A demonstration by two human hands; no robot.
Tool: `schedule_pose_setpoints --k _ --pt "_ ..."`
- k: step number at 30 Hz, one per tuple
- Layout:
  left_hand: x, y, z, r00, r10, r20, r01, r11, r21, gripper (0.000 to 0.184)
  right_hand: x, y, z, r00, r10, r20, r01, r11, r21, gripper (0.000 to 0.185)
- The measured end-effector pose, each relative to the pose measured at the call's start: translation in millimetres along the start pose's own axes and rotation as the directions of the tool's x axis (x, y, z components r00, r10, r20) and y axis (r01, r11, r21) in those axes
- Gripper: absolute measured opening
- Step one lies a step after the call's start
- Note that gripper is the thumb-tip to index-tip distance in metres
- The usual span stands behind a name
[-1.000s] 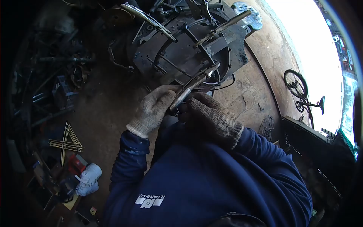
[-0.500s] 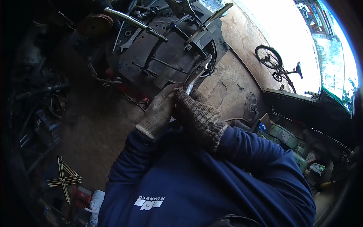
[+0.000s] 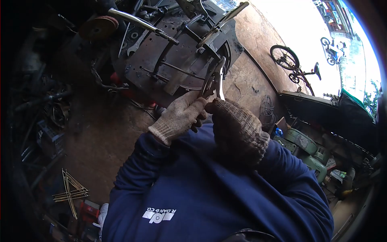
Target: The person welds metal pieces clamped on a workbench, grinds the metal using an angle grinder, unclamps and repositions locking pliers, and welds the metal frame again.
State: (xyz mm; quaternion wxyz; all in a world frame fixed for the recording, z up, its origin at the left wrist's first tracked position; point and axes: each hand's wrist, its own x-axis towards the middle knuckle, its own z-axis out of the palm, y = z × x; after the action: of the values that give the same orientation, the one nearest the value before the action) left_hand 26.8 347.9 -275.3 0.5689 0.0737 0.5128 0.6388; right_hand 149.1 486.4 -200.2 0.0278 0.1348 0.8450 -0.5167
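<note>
Both my hands wear knitted work gloves and meet at the near edge of a dark metal table (image 3: 141, 74). My left hand (image 3: 181, 115) is closed around the lower end of locking pliers (image 3: 219, 78). The gloved fingers of my right hand (image 3: 238, 125) are curled at the silvery handle of the same pliers. The pliers' jaws reach a curved metal frame (image 3: 165, 50) on the table. Two more clamping pliers, one at the left (image 3: 139, 22) and one at the right (image 3: 225, 22), sit on the frame.
A wrench (image 3: 139, 43) lies on the table, with a round disc (image 3: 98, 28) to its left. Thin rods (image 3: 70, 189) lie on the floor at lower left. A bicycle (image 3: 292, 64) and a wire coil (image 3: 267, 109) are at right, beyond green metal objects (image 3: 300, 141).
The view has shifted, so the table sits further left. My hands have moved slightly apart, and the pliers' handles now show spread between them.
</note>
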Motion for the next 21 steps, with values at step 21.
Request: schedule_pose_setpoints --k 21 --pt "62.3 -10.5 87.1 0.946 0.284 0.154 -0.171 0.845 -0.507 0.073 -14.1 -21.4 -119.7 0.953 0.292 0.082 -0.272 0.942 -0.196 0.066"
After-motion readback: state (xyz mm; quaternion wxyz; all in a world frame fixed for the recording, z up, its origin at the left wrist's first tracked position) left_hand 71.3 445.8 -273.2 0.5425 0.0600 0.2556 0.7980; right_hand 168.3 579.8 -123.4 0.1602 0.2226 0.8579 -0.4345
